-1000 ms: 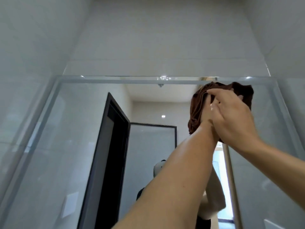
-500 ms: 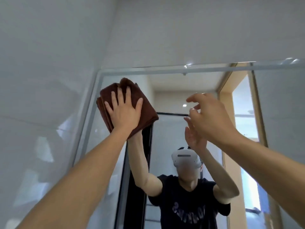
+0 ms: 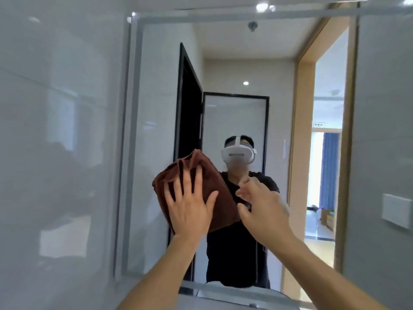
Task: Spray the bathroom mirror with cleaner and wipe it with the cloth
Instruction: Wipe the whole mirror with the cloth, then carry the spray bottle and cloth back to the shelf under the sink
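Mirror glass fills most of what I see, a frameless pane with a pale bevelled border, mounted on a glossy grey tiled wall. My left hand lies flat with its fingers spread wide, palm pressing a folded brown cloth against the glass toward the lower middle of the pane, nearer its left edge than its right. The cloth shows above and to the right of the hand, its top fold bunched and its lower right corner reaching out past my thumb. My right hand is raised just beside the cloth's right edge, fingers loosely bent and holding nothing; I cannot tell whether its fingertips touch the cloth or the glass. Both forearms come up from the bottom of the view. In the reflection I see a person in a dark T-shirt wearing a white headset, a black-framed door standing open behind, and a wooden doorway on the right leading to a bright room with a blue curtain. A white wall switch plate sits on the wall near the mirror's right edge.
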